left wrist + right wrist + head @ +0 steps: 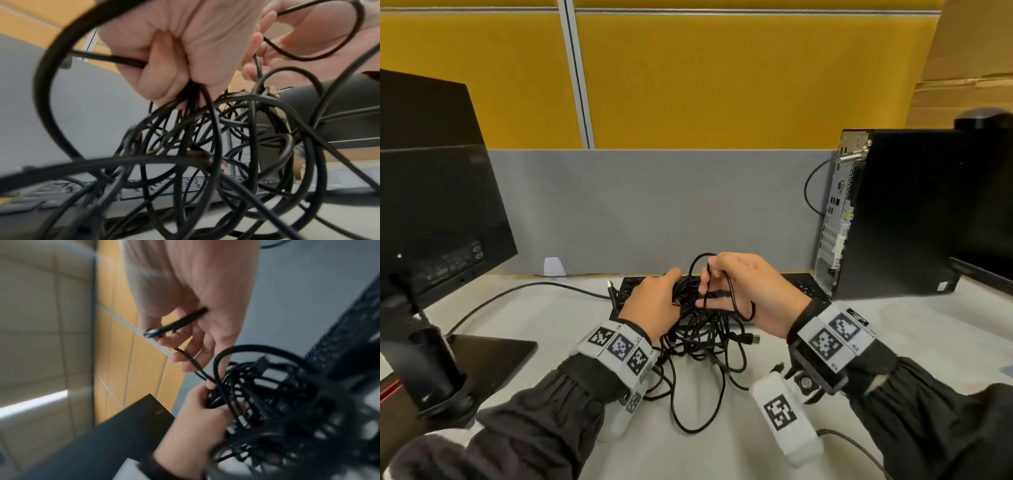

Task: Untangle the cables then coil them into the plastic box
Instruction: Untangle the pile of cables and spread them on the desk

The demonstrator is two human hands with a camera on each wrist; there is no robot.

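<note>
A tangle of black cables (698,335) hangs and spreads over the white desk in the middle of the head view. My left hand (654,305) grips the top of the bundle in a fist; the left wrist view shows the left hand (174,56) with several strands (205,146) falling from it. My right hand (743,287) pinches a thin cable loop (702,270) lifted above the tangle, with fingers (180,356) curled round the strand. No plastic box shows in any view.
A black keyboard (801,284) lies behind the tangle. A monitor (438,212) on its stand is at the left, a computer tower (893,212) at the right. A grey and yellow partition (654,205) closes off the desk's back. A loose plug (753,339) lies near my right wrist.
</note>
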